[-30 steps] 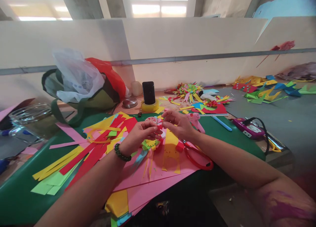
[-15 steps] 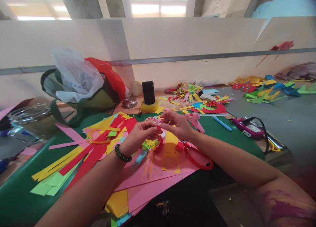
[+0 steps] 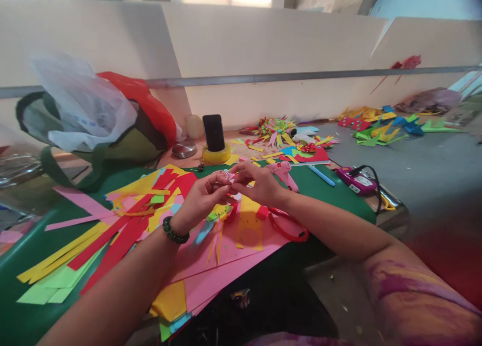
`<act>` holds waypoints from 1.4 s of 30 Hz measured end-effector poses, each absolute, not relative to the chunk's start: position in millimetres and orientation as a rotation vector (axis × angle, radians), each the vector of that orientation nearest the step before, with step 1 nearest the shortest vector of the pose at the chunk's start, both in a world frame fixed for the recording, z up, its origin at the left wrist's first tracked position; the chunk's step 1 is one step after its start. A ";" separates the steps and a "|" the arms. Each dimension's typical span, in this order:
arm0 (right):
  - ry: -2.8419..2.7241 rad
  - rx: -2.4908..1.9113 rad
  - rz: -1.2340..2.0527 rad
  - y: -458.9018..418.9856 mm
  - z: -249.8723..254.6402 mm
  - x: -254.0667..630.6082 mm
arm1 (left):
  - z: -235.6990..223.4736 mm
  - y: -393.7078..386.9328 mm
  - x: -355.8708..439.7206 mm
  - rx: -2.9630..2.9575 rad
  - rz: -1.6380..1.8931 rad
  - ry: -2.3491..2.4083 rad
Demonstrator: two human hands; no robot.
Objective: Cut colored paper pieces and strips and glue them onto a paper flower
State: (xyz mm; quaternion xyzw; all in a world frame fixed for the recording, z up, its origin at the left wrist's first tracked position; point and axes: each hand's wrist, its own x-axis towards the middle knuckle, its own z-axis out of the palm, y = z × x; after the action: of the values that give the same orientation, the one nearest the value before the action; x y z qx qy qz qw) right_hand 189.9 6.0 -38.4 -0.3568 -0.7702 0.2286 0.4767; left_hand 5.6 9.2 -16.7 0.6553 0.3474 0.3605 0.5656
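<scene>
My left hand (image 3: 203, 199), with a dark green bead bracelet (image 3: 175, 230) at its wrist, pinches thumb and fingers together above the paper. My right hand (image 3: 259, 183) meets it fingertip to fingertip, also pinched. What lies between the fingertips is small and mostly covered; I cannot make it out. Just behind the fingers shows a round red-and-white piece (image 3: 223, 174). Below the hands are pink sheets (image 3: 226, 258), a yellow cut-out paper (image 3: 249, 233) and a green fringed strip (image 3: 218, 213). Red-handled scissors (image 3: 289, 230) lie under my right forearm.
A pink glue gun (image 3: 285, 175) and a blue pen (image 3: 321, 176) lie to the right, near a purple power strip (image 3: 357, 181). A phone (image 3: 213, 132) stands on a yellow tape roll (image 3: 216, 155). Paper strips (image 3: 124, 225) and a bag (image 3: 146, 145) are on the left.
The view has turned right and down, so things sit further left and higher. A red bit seen at my left fingertips is now hidden; my hands remain together.
</scene>
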 end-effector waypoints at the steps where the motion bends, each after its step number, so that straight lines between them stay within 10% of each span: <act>1: -1.911 -0.877 0.509 4.2 -35.5 189.4 | -16.2 9.0 5.6 1.554 0.854 0.813; 9: -2.306 -1.050 -0.149 -51.3 7.8 212.3 | -13.9 6.9 4.7 1.669 0.875 0.769; 19: -2.100 -2.449 -0.346 -92.6 -29.9 304.3 | -26.1 10.9 7.4 1.890 0.793 0.731; 42: -2.406 -0.813 -0.481 -99.7 -78.5 206.8 | -35.4 -3.4 10.6 2.805 0.338 0.388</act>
State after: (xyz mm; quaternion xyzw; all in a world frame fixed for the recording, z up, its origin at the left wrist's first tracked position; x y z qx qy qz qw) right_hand 206.8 -99.7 -78.5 -0.3023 -0.8950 -0.1790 0.2748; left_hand 10.6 -3.4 -35.4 0.9732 0.1346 0.1174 0.1446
